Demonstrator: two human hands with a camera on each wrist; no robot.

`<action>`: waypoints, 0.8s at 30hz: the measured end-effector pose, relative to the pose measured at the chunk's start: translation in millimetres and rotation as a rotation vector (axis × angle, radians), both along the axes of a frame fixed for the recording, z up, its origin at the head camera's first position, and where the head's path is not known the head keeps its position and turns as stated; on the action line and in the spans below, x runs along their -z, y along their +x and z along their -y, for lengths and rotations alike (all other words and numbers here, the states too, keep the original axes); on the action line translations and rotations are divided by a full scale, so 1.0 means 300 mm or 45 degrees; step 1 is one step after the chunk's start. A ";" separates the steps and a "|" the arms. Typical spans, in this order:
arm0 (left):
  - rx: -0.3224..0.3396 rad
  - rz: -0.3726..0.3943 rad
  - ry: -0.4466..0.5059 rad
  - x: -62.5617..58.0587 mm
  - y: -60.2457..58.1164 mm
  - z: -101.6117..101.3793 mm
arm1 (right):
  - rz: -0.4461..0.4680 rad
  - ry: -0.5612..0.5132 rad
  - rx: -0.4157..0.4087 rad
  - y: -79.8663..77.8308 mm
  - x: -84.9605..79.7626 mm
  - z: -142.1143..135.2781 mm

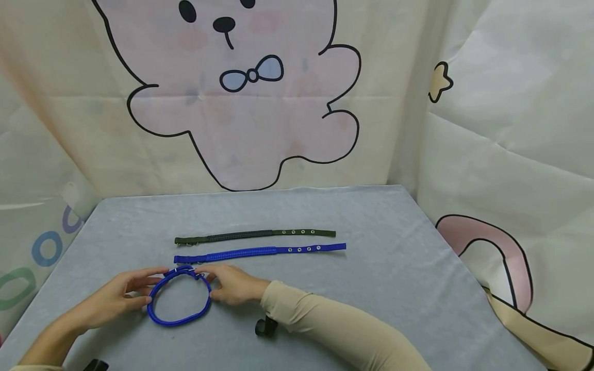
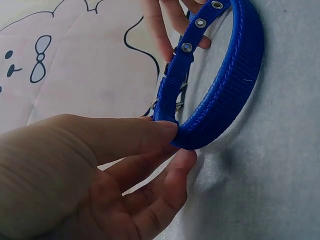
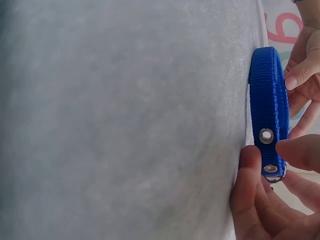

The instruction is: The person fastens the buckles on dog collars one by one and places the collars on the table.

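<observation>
A blue collar (image 1: 178, 323), its strap fastened into a loop, stands on edge at the front left of the table. My left hand (image 1: 111, 300) holds the loop's left side. In the left wrist view, thumb and fingers pinch the strap (image 2: 225, 95) beside the metal buckle, whose far side is partly hidden. On the opposite side my right hand (image 1: 234, 284) grips the band. Metal-rimmed holes show along the strap (image 3: 262, 100) in the right wrist view, between that hand's thumb and fingers. Behind the loop, a second blue collar (image 1: 241, 253) lies stretched flat.
A dark green collar (image 1: 241, 235) lies flat behind the second blue one, roughly parallel to it. Grey cloth covers the table (image 1: 371, 268). Printed curtains (image 1: 297, 123) hang along its back and sides. A small black device (image 1: 266, 326) sits under the right wrist.
</observation>
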State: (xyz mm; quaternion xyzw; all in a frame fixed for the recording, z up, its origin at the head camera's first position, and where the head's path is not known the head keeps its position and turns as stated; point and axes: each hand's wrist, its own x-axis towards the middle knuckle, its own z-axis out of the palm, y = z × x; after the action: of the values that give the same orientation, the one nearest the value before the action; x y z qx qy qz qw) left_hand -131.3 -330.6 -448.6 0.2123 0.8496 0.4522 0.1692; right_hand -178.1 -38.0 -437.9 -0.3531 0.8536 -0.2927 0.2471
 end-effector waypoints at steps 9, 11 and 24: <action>0.023 -0.049 0.002 0.019 0.000 0.007 | -0.013 0.002 -0.024 0.003 0.002 0.007; 0.020 -0.033 0.007 0.020 0.002 0.006 | -0.003 -0.005 -0.026 0.003 0.002 0.005; -0.167 0.045 -0.131 -0.067 0.012 -0.022 | 0.179 -0.234 0.046 -0.032 0.008 -0.057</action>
State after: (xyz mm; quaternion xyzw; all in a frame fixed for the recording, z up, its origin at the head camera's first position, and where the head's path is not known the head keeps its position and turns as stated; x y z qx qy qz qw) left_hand -127.8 -323.9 -428.6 0.1393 0.8806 0.4218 0.1649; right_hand -187.8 -20.8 -440.3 -0.3372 0.8100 -0.3982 0.2677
